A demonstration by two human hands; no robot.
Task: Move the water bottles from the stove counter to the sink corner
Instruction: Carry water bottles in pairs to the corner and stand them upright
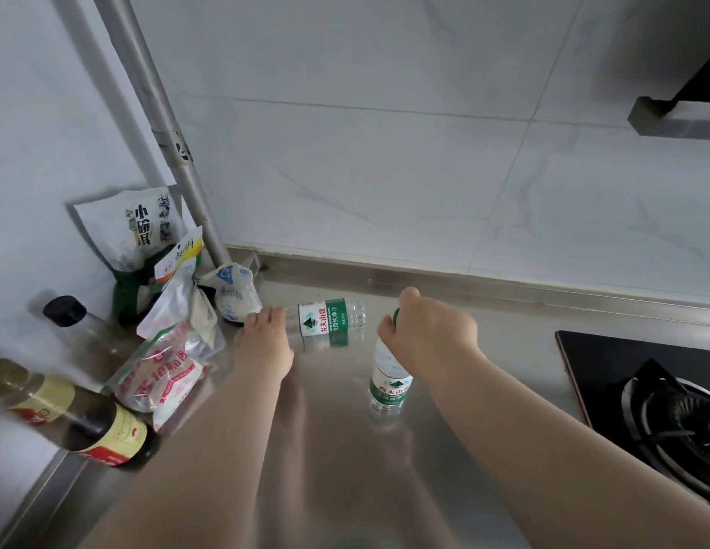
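A: So, pickup stage? Both water bottles sit on the steel counter (pixel 504 350) beside the gas stove (pixel 662 410).

B: Yep. Right hand (pixel 428 334) is closed round the upright bottle (pixel 389 386) at its green cap; left hand (pixel 262 342) wraps the neck end of the lying bottle (pixel 329 320). Next: lift both, then carry them to the sink corner, which isn't in view.

Left hand (pixel 262 342) grips a tipped water bottle (pixel 329 320); right hand (pixel 428 334) grips an upright bottle (pixel 389 384).
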